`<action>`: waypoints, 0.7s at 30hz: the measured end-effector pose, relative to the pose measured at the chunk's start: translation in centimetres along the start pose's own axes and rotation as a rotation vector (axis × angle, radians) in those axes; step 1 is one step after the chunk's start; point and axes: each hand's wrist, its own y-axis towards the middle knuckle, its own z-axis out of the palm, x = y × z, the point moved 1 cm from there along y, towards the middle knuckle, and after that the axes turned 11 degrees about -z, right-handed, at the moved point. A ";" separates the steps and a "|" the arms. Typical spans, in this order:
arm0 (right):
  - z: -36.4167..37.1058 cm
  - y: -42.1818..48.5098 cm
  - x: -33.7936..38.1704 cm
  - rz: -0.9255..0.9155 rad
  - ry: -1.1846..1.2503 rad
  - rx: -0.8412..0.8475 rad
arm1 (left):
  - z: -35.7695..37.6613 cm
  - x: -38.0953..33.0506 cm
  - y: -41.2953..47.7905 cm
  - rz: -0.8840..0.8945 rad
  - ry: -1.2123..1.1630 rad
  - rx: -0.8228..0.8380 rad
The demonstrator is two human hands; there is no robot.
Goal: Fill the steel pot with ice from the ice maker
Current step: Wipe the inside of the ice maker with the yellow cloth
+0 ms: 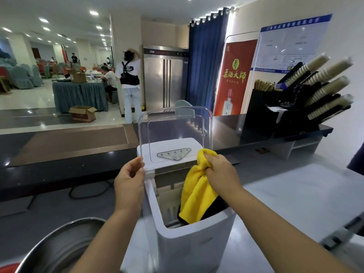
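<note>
Fingers [135, 171] and thumb of the left hand [129, 179] pinch the left edge of the clear lid [175, 125], which stands raised and upright at the back of the opening. Below and left of that forearm, in the lower left corner, sits the steel pot [65, 245], just beside the ice maker [187, 249] and only partly in view; what lies inside it cannot be told. The ice maker is a white box on the pale worktop [295, 194], its top bin open, with a control panel [174, 154] seen through the lid. A yellow cloth [197, 196] with a dark underside hangs down into the open bin and hides much of it, so ice cannot be made out. The right hand [219, 171] clutches the bunched top of the cloth, fingers curled tight round it, above the bin's right side. Farther right, on the dark raised counter [226, 131], a black rack [260, 115] holds tilted stacks of paper cups [325, 85].
</note>
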 end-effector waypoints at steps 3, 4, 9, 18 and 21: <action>-1.6 -0.4 -0.6 0.058 0.350 -0.105 | 0.3 -0.4 -0.6 0.005 0.062 0.016; -2.3 -0.6 -0.7 0.090 0.505 -0.127 | 0.5 -0.6 -0.9 0.002 0.086 0.016; -6.3 -0.8 -1.3 0.120 0.908 -0.215 | 1.9 -1.9 -3.3 0.077 0.209 -0.259; -16.2 -1.5 -1.6 0.094 1.181 -0.331 | 10.2 -2.0 -14.4 0.617 0.305 0.154; -19.0 -2.4 -2.7 0.131 1.223 -0.343 | 12.7 -0.6 -16.4 0.859 0.519 0.138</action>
